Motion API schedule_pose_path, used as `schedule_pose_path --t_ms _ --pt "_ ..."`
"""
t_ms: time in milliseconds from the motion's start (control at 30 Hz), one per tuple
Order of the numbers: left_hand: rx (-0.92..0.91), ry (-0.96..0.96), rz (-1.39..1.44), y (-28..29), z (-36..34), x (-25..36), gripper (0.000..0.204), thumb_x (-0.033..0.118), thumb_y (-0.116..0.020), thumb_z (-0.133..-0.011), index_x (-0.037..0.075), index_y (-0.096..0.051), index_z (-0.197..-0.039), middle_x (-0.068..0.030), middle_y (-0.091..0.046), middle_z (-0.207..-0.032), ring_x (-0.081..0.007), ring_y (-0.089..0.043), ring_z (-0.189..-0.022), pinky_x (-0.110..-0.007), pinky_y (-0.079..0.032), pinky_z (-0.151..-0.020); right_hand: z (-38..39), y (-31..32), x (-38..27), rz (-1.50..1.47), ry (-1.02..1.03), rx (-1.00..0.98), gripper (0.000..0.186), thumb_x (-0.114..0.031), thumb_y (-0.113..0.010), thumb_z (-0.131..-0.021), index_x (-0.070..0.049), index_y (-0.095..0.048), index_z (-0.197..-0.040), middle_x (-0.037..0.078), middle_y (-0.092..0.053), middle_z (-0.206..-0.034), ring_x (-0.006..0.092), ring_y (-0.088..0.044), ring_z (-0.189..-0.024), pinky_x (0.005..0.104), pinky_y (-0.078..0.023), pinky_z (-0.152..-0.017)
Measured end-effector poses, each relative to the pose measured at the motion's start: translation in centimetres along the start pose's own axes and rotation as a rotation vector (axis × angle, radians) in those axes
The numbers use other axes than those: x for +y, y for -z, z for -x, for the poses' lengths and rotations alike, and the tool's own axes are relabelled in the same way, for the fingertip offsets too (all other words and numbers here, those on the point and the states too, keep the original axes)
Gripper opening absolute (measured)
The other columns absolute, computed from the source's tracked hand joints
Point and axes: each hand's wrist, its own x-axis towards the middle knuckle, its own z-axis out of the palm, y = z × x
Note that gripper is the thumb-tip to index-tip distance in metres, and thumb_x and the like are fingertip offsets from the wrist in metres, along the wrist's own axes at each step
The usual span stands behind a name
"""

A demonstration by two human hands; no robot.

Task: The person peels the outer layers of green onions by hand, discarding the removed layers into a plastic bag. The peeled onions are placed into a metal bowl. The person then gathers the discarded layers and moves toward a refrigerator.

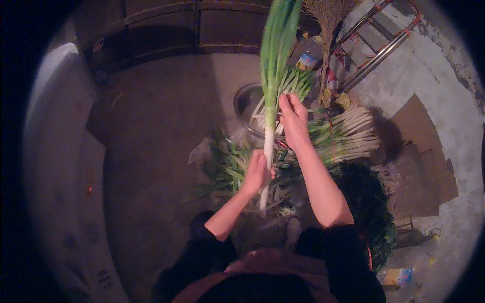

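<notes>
A long green onion [269, 136] stands nearly upright before me, its white shank low and its green leaves rising to the top edge. My left hand [257, 171] is wrapped round the lower shank. Just right of the point where white turns green, my right hand [294, 121] has its fingers drawn together; whatever they hold is hidden. Behind it, a metal basin [238, 110] contains several cleaned green onions [297, 83]. To the right lies a tied bunch of green onions [348, 135], white ends pointing right. Loose trimmed leaves [227, 164] are heaped beneath my hands.
A dark green leafy heap [361, 202] sits by my right knee. Farther right lie cardboard sheets [419, 151]. A twig broom [326, 40], a plastic bottle [309, 58] and a red-and-silver metal frame [381, 53] are at the back right. A white appliance-like body [63, 166] stands left.
</notes>
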Motion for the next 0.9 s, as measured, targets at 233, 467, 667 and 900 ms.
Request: schedule_pose_path --t_ms 233,467,667,900 --pt "0.266 -0.032 -0.372 3.6 1.3 -1.9 0.029 0.030 -0.046 -0.107 0.003 -0.048 -0.119 -0.0105 -0.058 -0.088 -0.0170 -0.057 -0.068 -0.033 -0.049 -0.063 2.6 -3.1 3.5 0.114 -0.082 0.127 0.019 -0.020 -0.060 -0.103 -0.003 -0.060 -0.096 0.000 -0.061 -0.087 0.0079 -0.057 -0.079 0.0288 -0.051 -0.066" --pt "0.398 -0.432 -0.609 6.8 0.8 -1.4 0.035 0.023 -0.071 -0.096 0.003 -0.052 -0.117 -0.0109 -0.062 -0.093 -0.0186 -0.061 -0.074 -0.035 -0.050 -0.067 2.9 -5.7 7.3 -0.095 -0.139 0.264 0.022 -0.019 -0.056 -0.105 -0.004 -0.057 -0.090 0.005 -0.061 -0.084 0.0167 -0.062 -0.072 0.0334 -0.053 -0.062" --pt "0.089 -0.116 -0.310 8.9 0.3 -0.9 0.027 0.030 -0.063 -0.102 0.007 -0.054 -0.112 -0.0019 -0.061 -0.082 -0.0094 -0.056 -0.065 -0.026 -0.046 -0.059 2.5 -1.4 8.2 -0.337 -0.311 0.335 0.012 -0.010 -0.053 -0.104 -0.003 -0.062 -0.102 0.006 -0.063 -0.095 0.0192 -0.064 -0.083 0.0387 -0.058 -0.072" --pt "-0.202 0.105 -0.225 7.7 0.7 0.9 0.043 0.038 -0.052 -0.106 0.008 -0.039 -0.133 -0.0064 -0.063 -0.083 -0.0096 -0.049 -0.052 -0.024 -0.041 -0.050 2.4 3.4 8.2 -0.395 -0.369 0.291 0.009 -0.013 -0.058 -0.103 -0.004 -0.062 -0.104 0.007 -0.065 -0.094 0.0184 -0.063 -0.078 0.0380 -0.056 -0.069"
